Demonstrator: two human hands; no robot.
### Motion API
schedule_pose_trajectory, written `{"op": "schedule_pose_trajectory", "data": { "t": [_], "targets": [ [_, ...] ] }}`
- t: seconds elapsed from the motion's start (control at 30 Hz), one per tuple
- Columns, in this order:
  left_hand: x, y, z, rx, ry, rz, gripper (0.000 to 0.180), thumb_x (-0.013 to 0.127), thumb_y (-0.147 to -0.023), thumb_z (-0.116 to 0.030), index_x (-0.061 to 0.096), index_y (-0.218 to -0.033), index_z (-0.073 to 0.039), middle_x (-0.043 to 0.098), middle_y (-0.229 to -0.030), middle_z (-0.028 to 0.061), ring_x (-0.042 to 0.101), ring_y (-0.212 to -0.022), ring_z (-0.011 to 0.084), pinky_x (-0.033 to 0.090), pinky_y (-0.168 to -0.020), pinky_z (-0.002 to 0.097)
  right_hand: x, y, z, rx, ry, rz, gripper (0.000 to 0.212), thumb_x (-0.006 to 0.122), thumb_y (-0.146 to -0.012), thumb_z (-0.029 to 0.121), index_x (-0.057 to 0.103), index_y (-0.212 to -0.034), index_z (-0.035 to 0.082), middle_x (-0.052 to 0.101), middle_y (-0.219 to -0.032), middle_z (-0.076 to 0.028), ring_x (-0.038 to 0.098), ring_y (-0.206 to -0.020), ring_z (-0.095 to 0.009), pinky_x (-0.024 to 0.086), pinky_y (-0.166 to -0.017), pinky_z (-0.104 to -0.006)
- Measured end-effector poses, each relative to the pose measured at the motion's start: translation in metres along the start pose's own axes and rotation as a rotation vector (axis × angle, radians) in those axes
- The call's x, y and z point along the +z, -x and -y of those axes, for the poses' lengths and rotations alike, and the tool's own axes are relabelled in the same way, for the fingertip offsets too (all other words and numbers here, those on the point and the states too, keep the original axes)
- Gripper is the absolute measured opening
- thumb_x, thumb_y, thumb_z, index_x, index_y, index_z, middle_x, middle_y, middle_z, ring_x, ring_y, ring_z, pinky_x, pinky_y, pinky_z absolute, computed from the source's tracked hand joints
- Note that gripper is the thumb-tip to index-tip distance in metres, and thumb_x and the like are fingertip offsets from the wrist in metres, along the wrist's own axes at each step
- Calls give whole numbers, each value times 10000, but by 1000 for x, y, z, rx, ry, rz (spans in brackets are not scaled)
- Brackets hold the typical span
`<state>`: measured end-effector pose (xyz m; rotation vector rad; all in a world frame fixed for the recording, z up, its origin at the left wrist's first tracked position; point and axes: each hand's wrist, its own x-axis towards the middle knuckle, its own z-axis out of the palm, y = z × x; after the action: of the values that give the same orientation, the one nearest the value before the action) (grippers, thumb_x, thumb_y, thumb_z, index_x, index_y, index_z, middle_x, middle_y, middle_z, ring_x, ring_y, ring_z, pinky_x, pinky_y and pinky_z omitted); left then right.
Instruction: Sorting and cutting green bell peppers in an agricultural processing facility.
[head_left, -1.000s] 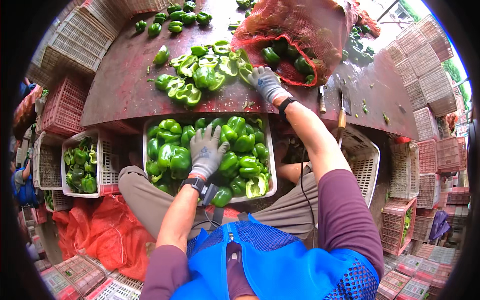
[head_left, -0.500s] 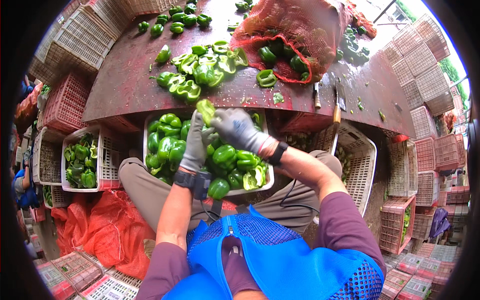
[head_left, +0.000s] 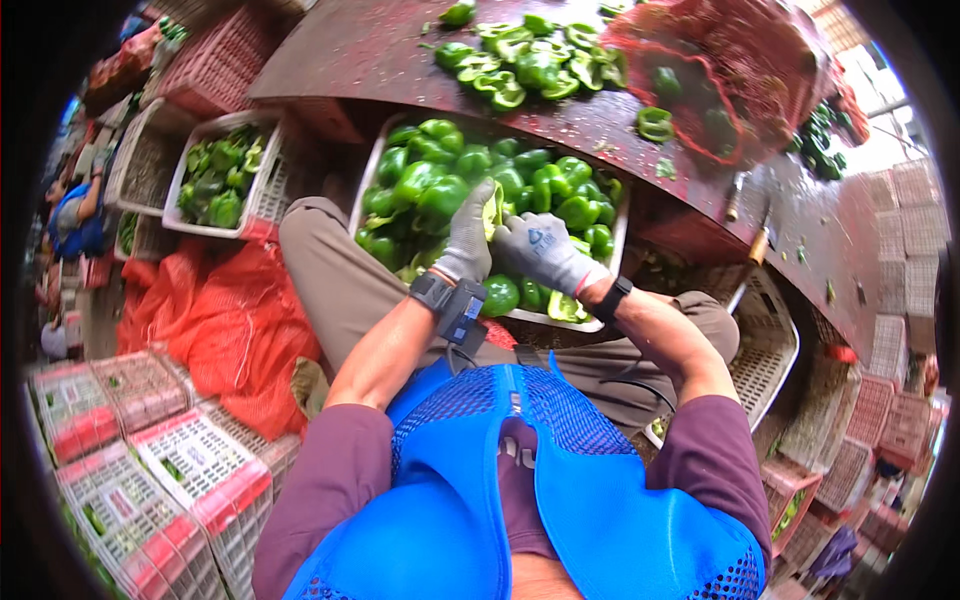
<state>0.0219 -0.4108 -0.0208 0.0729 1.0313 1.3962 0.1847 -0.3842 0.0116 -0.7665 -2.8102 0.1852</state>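
My left hand [head_left: 466,242], in a grey work glove, is closed round a cut green bell pepper half [head_left: 492,210], its pale inside turned toward the right. Against that half, the curled fingers of my right hand [head_left: 546,250] grip at its edge; the glove hides the fingertips. Both hands are above a white crate [head_left: 368,180] on the ground between my legs. Whole green bell peppers [head_left: 432,190] fill it, with a few cut pieces near its front side.
A dark worktable [head_left: 390,60] stands ahead, bearing a pile of pepper halves [head_left: 535,68], a red mesh sack [head_left: 740,60] and a knife [head_left: 762,240]. Another pepper crate [head_left: 178,215] sits left, beside orange-red netting [head_left: 225,335]. An open crate [head_left: 770,350] lies right; stacked crates [head_left: 205,465] flank me.
The view has swung left and downward. Both hands, with the pepper half, have come from the table's edge back over the crate, and my right fingers have closed in on the half.
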Motion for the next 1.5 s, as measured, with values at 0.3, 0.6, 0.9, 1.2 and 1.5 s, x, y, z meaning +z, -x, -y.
{"op": "schedule_pose_trajectory", "data": {
  "t": [0.3,0.6,0.9,1.2,1.5],
  "targets": [
    [-129,17,-140,725,-714,-525,529,888,-1021,-422,689,-1296,-16,768,-1019,64,764,-845,238,645,-801,410,-6,-7,0,154,-240,-53,257,731,-1087,314,695,-930,114,725,-859,-150,763,-834,-409,595,-732,-574],
    [-186,-74,-63,787,-1609,-586,675,493,-1220,-518,522,-1757,-108,497,-1773,300,478,-1606,518,338,-1363,609,-35,12,-95,301,-160,-90,145,769,-1056,225,707,-999,108,728,-886,-136,765,-863,-402,612,-751,-554],
    [-111,-110,-12,546,-2009,-1054,671,533,-1196,-471,434,-1816,-233,508,-1797,104,446,-1648,423,344,-1346,620,-85,37,-348,625,423,-299,482,824,-924,232,704,-1389,185,691,-1327,-154,738,-1173,-416,615,-936,-586],
    [-129,-134,-23,845,-1748,-822,641,530,-1199,-446,533,-1745,-109,523,-1772,217,415,-1645,502,328,-1346,655,-64,13,-443,1020,210,-43,519,758,-1041,554,763,-1315,114,814,-1282,-269,799,-1162,-510,639,-993,-634],
    [-238,-9,-148,733,-547,-792,706,461,-1254,-485,601,-1612,107,626,-1692,275,589,-1569,363,413,-1332,431,-17,-144,36,486,-996,389,384,814,-1091,338,789,-1344,50,842,-1144,-182,820,-952,-306,646,-862,-457]
  ]
}}
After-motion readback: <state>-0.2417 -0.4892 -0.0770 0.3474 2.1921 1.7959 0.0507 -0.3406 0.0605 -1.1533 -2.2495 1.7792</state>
